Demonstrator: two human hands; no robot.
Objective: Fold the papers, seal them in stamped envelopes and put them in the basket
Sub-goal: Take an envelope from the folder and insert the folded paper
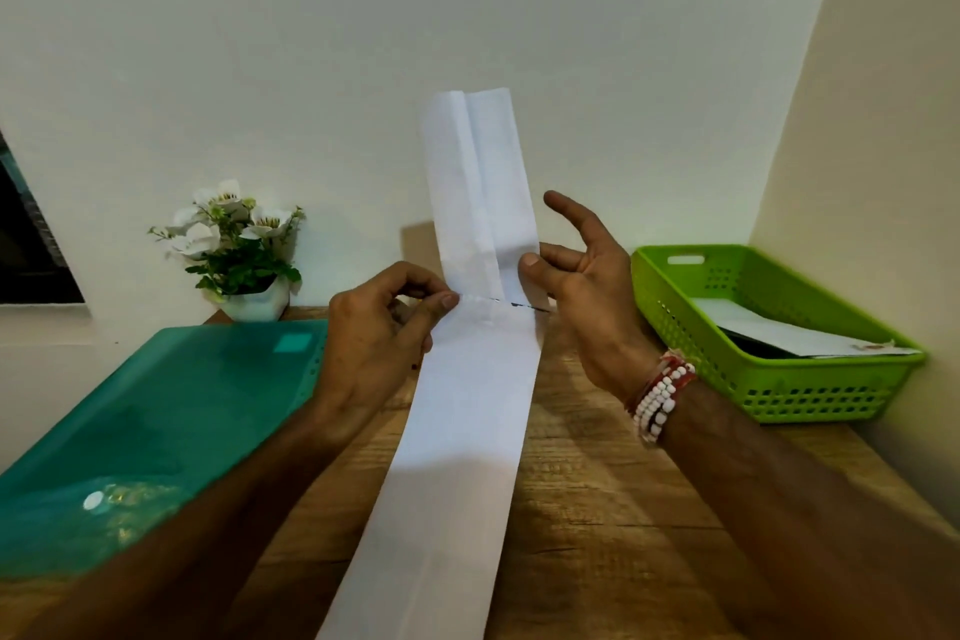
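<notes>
A long white paper strip [467, 411], folded lengthwise, lies down the middle of the wooden table. Its far half stands bent upright along a cross crease near the wall. My left hand [374, 343] pinches the crease at the strip's left edge with thumb and forefinger. My right hand [582, 286], a beaded bracelet on its wrist, presses its thumb against the upright part's right edge, the other fingers spread. A green plastic basket [769, 390] stands at the right and holds a white envelope [810, 333].
A teal plastic folder [156, 411] lies on the table at the left. A small white pot of white flowers [239, 250] stands by the wall behind it. Walls close in at the back and at the right.
</notes>
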